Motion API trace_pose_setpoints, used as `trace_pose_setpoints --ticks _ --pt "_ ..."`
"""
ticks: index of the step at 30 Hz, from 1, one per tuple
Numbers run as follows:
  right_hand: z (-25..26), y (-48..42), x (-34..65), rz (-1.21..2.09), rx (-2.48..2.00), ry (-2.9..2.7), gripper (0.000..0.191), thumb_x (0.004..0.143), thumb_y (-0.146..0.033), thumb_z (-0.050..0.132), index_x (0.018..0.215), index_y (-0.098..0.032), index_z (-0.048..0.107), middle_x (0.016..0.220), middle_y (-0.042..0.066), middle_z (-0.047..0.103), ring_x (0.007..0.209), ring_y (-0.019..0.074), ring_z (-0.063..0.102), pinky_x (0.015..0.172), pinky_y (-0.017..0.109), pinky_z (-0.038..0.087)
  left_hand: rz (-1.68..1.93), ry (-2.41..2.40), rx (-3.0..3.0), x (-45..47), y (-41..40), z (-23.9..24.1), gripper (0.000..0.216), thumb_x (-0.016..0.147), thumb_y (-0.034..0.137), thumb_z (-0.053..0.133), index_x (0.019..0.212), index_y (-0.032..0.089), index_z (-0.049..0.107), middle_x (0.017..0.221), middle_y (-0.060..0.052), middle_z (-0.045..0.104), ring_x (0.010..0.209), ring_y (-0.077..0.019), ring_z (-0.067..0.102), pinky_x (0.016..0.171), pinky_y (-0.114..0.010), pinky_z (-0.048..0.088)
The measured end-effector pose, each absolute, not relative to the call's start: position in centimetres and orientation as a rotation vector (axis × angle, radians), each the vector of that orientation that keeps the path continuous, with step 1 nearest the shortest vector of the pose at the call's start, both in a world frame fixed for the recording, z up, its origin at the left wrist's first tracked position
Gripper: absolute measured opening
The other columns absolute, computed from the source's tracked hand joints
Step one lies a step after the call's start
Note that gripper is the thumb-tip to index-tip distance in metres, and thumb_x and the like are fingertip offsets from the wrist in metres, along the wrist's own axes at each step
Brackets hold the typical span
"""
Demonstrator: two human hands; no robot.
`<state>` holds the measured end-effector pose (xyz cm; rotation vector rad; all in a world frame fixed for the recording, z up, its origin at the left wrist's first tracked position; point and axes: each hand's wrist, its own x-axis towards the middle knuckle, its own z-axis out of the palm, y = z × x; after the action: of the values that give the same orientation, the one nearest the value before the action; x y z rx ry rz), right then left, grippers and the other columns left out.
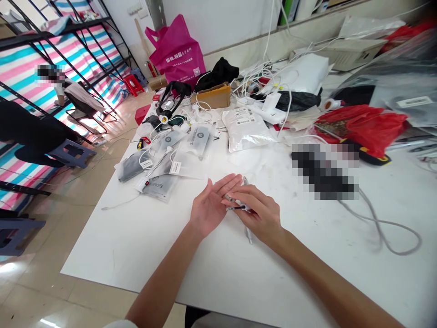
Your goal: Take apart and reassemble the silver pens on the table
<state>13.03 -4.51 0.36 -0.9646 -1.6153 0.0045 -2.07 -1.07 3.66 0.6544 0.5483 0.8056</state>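
Above the white table (pixel 136 255), my left hand (pixel 212 210) is palm up with its fingers stretched out. Beside it, my right hand (pixel 261 210) pinches small slim pieces over the left palm. One is a thin dark rod (pixel 235 208) with a pale tip; a silvery piece lies close by it, partly covered by the fingers. What exactly these pieces are is too small to make out. A clear, pen-like stick (pixel 248 235) shows below my right hand, its middle hidden; I cannot tell whether the hand touches it.
Grey-and-clear plastic packets (pixel 159 187) lie left of my hands, near a white parcel (pixel 247 127). Tangled white cables (pixel 256 84), a brown box (pixel 213 96) and a magenta bag (pixel 177 52) fill the back. Right are a red bag (pixel 368 125) and a grey cable (pixel 375 220). People sit far left.
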Motion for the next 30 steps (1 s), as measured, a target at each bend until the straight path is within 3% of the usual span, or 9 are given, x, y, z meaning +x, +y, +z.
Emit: trace_pose_setpoints --ticks 9,19,25,30 --pt "1.0 -4.5 12.9 -0.045 -0.928 -1.586 0.022 0.090 -0.007 0.073 0.102 -0.024 0.067 0.095 0.002 0.076 0.067 0.0105 0.068 0.045 0.022 0.043 0.878 0.526 0.565 -2.2 -0.9 3.7 0.050 0.106 0.050 0.044 0.135 0.018 0.068 0.157 -0.010 0.053 0.157 -0.0277 0.033 0.127 -0.043 0.028" --pt "0.5 -4.5 12.9 -0.018 -0.923 -1.623 0.026 0.089 -0.003 0.068 0.104 -0.025 0.066 0.096 0.003 0.075 0.075 0.0131 0.071 0.048 0.022 0.046 0.820 0.536 0.622 -2.5 -1.1 3.7 0.047 0.105 0.049 0.046 0.133 0.020 0.070 0.154 -0.010 0.057 0.156 -0.0296 0.035 0.118 -0.042 0.038" --pt "0.1 -4.4 12.8 0.024 -0.967 -1.650 0.030 0.089 -0.002 0.063 0.108 -0.025 0.065 0.100 0.003 0.076 0.077 0.0138 0.072 0.048 0.023 0.047 0.831 0.541 0.667 -2.4 -1.2 3.5 0.045 0.105 0.046 0.047 0.134 0.021 0.070 0.156 -0.009 0.056 0.156 -0.0297 0.035 0.121 -0.042 0.036" --pt "-0.4 -4.4 13.0 0.143 -1.004 -1.695 0.033 0.093 -0.003 0.057 0.113 -0.027 0.064 0.105 0.001 0.078 0.089 0.0151 0.076 0.057 0.023 0.054 0.871 0.494 0.713 -2.2 -1.3 3.5 0.042 0.105 0.042 0.049 0.131 0.019 0.072 0.151 -0.010 0.060 0.155 -0.0294 0.036 0.126 -0.044 0.031"
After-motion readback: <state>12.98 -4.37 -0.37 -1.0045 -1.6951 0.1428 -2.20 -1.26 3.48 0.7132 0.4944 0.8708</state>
